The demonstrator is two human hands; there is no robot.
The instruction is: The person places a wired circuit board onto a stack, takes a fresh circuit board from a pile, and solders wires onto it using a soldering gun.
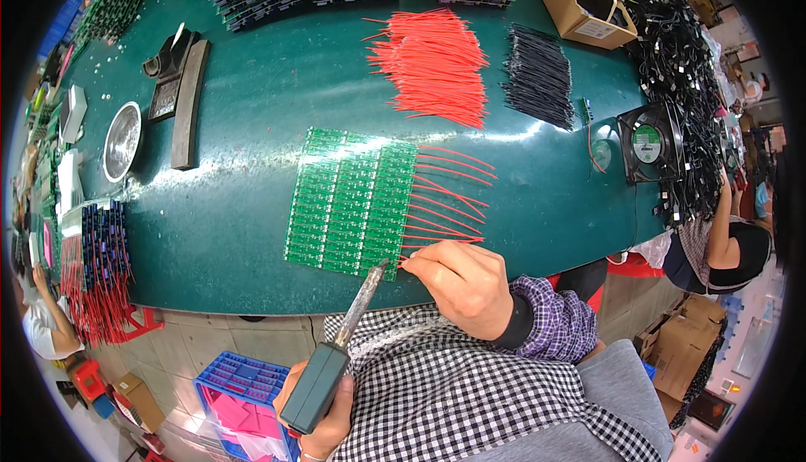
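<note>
Red wire pinched by right hand; left hand, edge-cropped, grips soldering iron.

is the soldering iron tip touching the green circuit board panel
Touching, as far as the head view shows: the soldering iron tip meets the lower right corner of the green circuit board panel, with no gap visible.

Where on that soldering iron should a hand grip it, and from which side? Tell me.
Grip the soldering iron by its dark green handle at the rear end, coming from below and behind, as the left hand does. The bare metal shaft and tip point up toward the green circuit board panel, close to the right hand holding a red wire, so probably keep fingers off that front part.
</note>
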